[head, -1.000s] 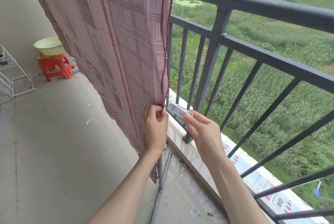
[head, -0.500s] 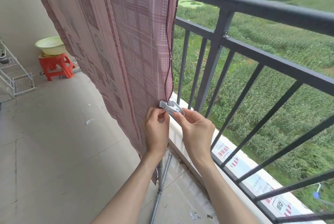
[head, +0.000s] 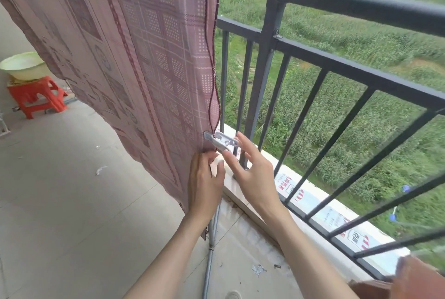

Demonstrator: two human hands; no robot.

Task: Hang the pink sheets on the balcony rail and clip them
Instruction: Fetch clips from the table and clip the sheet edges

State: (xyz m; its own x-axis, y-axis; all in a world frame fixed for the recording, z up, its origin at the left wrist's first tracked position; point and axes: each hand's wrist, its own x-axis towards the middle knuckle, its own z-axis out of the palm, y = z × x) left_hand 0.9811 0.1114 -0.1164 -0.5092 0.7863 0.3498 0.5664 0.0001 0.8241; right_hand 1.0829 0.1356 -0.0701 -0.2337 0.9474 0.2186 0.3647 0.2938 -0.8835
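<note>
At far left a pale basin (head: 22,65) is seen resting on a red stool (head: 36,97). The pink sheet (head: 134,57) is hung down across the middle of the view, just inside the balcony rail (head: 337,3). Its lower right edge is pinched by the left hand (head: 204,184), closed on the cloth. A white clip (head: 221,142) is fastened on that edge just above. The right hand (head: 252,173) is held open, fingers spread, its fingertips touching the clip. A green field (head: 361,57) is seen through the bars.
</note>
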